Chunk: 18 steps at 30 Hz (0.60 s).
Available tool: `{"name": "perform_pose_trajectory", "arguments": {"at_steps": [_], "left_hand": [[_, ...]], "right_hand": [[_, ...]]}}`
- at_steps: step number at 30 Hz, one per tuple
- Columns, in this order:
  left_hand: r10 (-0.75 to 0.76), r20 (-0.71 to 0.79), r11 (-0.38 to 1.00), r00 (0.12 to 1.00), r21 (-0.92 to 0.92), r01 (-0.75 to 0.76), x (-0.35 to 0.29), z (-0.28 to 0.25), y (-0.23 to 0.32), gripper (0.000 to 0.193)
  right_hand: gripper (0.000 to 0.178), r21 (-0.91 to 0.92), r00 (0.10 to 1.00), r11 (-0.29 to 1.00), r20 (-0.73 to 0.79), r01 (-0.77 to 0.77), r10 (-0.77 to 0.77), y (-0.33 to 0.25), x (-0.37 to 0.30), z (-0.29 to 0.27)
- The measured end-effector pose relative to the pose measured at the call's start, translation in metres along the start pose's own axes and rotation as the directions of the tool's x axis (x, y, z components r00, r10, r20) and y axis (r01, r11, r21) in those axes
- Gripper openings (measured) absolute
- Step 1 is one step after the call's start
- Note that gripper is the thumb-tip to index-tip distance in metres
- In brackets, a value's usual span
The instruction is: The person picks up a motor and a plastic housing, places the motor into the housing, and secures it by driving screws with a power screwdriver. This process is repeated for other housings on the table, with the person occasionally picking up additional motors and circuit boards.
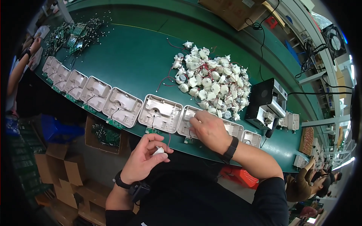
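My left hand [140, 160] is closed around a small white plastic motor unit [159, 151], in front of the bench edge. A thin red wire rises from between its fingers. My right hand [212, 130] reaches down into a white plastic housing [182, 130], fingers curled. The fingertips are hidden, so what they grip cannot be made out. Left of it lies another open housing [161, 112], with a dark wire running to a small green circuit board [152, 130] at its front edge. Beyond my right hand is a heap of white motor units [215, 83] with red wires.
More open housings [121, 108] line the bench's front edge. A black and silver machine [265, 101] stands right of the heap. Circuit boards [75, 37] are piled at the far left, near another person's arm [19, 69]. Cardboard boxes [60, 167] and a blue stool [62, 130] stand below.
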<state>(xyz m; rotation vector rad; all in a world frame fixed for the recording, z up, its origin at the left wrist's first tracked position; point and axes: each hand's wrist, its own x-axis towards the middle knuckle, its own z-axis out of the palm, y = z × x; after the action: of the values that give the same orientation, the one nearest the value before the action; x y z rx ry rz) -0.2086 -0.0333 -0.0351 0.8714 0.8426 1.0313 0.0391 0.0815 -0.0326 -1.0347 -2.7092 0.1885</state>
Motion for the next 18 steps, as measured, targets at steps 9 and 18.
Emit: {"name": "perform_pose_trajectory", "arguments": {"at_steps": [9, 18], "left_hand": [[-0.076, 0.084, 0.995, 0.994, -0.055, 0.081, 0.008, 0.001, -0.012, 0.017], [-0.052, 0.175, 0.975, 0.983, -0.204, 0.088, 0.021, 0.022, -0.009, 0.021]], "right_hand": [[0.023, 0.148, 0.998, 0.987, 0.006, -0.069, 0.069, -0.01, -0.01, -0.045], [0.021, 0.819, 0.788, -0.173, 0.574, -0.547, 0.222, -0.02, -0.002, -0.04]]}}
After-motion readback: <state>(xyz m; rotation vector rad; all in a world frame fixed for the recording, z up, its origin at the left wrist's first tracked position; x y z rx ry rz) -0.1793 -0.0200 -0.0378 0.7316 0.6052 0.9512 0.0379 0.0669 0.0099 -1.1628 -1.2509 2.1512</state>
